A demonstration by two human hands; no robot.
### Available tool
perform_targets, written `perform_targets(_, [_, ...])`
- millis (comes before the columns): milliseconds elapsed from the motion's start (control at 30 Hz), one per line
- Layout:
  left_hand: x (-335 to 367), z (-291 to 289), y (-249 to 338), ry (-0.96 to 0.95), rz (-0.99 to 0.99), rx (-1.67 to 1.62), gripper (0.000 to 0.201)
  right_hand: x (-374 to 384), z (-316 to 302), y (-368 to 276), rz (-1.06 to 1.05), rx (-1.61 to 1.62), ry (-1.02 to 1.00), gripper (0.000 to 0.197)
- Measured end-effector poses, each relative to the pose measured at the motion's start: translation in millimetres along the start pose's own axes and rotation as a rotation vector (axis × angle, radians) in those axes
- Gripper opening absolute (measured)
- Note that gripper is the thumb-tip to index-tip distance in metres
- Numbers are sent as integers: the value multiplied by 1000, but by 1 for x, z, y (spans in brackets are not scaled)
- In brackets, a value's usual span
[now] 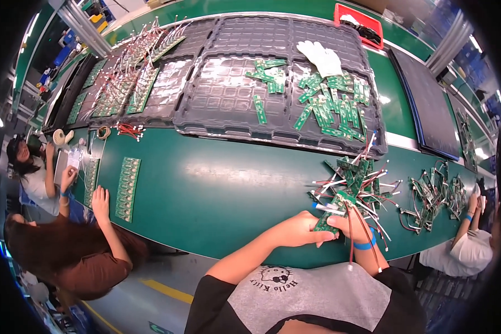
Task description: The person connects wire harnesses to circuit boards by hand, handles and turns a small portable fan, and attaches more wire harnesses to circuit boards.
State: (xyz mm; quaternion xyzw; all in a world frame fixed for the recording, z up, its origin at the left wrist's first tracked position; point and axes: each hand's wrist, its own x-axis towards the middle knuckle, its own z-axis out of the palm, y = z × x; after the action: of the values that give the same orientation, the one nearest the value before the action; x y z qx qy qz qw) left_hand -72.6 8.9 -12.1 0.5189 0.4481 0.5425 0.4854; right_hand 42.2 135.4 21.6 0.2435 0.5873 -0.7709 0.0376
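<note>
A narrow green circuit board [340, 201] with thin red, black and white wires is held between my two hands, close to my chest. My left hand [301, 229] is closed around its lower end. The thumb of my right hand [348, 222] presses on the same board from the other side, with wires hanging down past the fingers. A blue band circles my right wrist. Just beyond my hands lies a heap of wired circuit boards [357, 172], their white-tipped leads sticking out in all directions.
A black tray [217, 119] holds loose green boards and a white glove [320, 58]. Another wired heap [435, 195] lies to the right. Uncut board panels [128, 189] lie left, by co-workers; another person sits right. A red bin [359, 25] stands at the back.
</note>
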Motion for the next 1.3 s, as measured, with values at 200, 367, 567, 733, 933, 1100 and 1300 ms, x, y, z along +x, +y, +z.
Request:
perform_targets(200, [0, -3, 4, -305, -298, -427, 34, -7, -11, 11, -165, 46, -84, 60])
perform_targets(367, [-3, -1, -1, -279, -303, -619, 34, -7, -19, 8, -32, 53, -276, 38])
perform_targets(567, [-5, -2, 0, -305, -291, -800, 36, -7, -18, 8, -84, -69, -248, 24])
perform_targets(733, [-9, 2, -2, -351, -204, -1014, 35, -1, -10, 17, -108, 203, -280, 23])
perform_targets(933, [-9, 3, -1, -304, -99, -1353, 34, 7, -6, 18, -219, 402, -620, 22])
perform_targets(1100, [-7, -4, -7, -69, -115, -940, 40, 10, -5, 10, -343, 635, -405, 24])
perform_targets(1300, [2, -9, -10, 282, -269, -747, 53, 14, -23, 18, -342, 771, -225, 44])
